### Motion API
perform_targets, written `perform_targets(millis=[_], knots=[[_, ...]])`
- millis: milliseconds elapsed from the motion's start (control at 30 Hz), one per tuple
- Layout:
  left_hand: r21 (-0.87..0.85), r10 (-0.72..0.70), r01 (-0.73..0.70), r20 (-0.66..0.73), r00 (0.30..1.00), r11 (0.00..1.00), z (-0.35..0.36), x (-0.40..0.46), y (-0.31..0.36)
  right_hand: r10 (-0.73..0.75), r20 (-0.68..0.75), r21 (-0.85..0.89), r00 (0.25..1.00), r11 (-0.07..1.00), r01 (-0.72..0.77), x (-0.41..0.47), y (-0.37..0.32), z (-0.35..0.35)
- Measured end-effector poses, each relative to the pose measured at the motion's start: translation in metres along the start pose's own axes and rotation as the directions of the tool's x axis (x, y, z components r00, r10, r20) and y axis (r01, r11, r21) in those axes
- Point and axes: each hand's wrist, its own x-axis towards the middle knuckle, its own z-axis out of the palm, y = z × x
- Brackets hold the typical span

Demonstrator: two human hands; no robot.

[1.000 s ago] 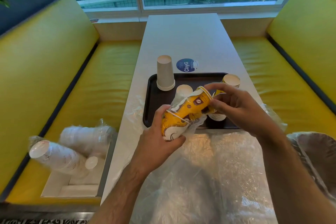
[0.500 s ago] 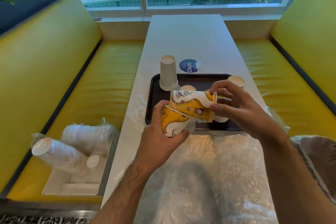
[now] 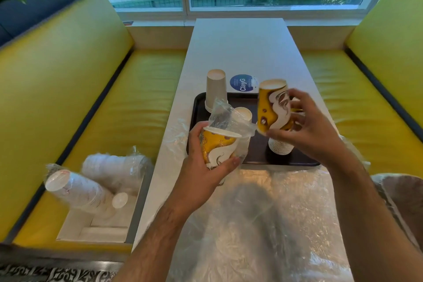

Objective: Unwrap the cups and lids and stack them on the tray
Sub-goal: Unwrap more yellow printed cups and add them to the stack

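Cups point(image 3: 273, 107), upturned, are gripped by the right hand point(image 3: 304, 130) above the tray point(image 3: 256, 155); the left hand point(image 3: 203, 162) clasps more cups point(image 3: 217, 147), seemingly partly wrapped.

The two hands have drawn apart. A second ago both held one yellow stack together at mid-frame; now it is split. The right hand point(image 3: 304, 128) has lifted its batch of yellow cups point(image 3: 272, 105) up and to the right — bottom up, over the tray's point(image 3: 256, 155) right side, above the stack standing there point(image 3: 281, 147). The left hand point(image 3: 206, 158) has turned the remaining cups point(image 3: 217, 147) from lying sideways to upright, and the plastic wrap point(image 3: 223, 115) now stands loose above their rim.
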Motion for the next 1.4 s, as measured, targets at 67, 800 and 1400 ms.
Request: perform_targets(millis=[67, 800, 1400], knots=[[0.004, -0.003, 0.003, 0.004, 1.000, 1.000, 0.000, -0.002, -0.002, -0.024, -0.185, -0.025, 0.983, 0.999, 0.019, 0.005, 0.006, -0.007], [0.039, -0.051, 0.050, 0.022, 0.998, 0.998, 0.000, -0.008, -0.007, 0.177, -0.344, -0.003, 0.922, 0.982, -0.190, 0.020, 0.084, -0.006], [0.146, -0.101, 0.094, 0.041, 0.994, 0.985, 0.002, -0.009, -0.012, 0.246, -0.243, -0.107, 0.938, 0.954, -0.278, 0.013, 0.089, -0.011]])
